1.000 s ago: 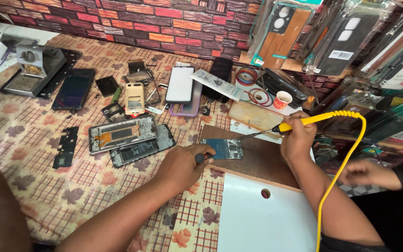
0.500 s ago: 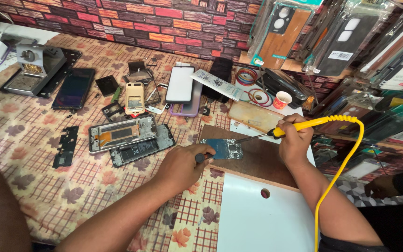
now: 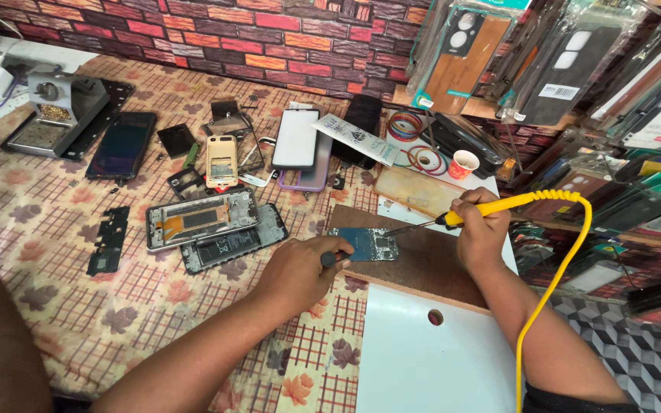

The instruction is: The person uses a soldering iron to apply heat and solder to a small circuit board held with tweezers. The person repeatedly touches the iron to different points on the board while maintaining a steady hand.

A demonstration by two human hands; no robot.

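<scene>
**Soldering at a cluttered phone bench**

A checked, leaf-printed cloth (image 3: 78, 306) covers the bench, backed by a brick-pattern wall (image 3: 269, 38) and hanging phone cases (image 3: 460, 61). Opened phones (image 3: 200, 219) lie scattered about. The small blue circuit board (image 3: 365, 243) lies flat on a brown wooden board (image 3: 430, 264). The right hand (image 3: 482, 229) clenches a yellow soldering iron (image 3: 491, 208), its long axis running right to left, tip pointing left towards the circuit board. The left hand (image 3: 304, 271) grasps a dark tool (image 3: 330, 258) at the circuit board's left edge.
</scene>
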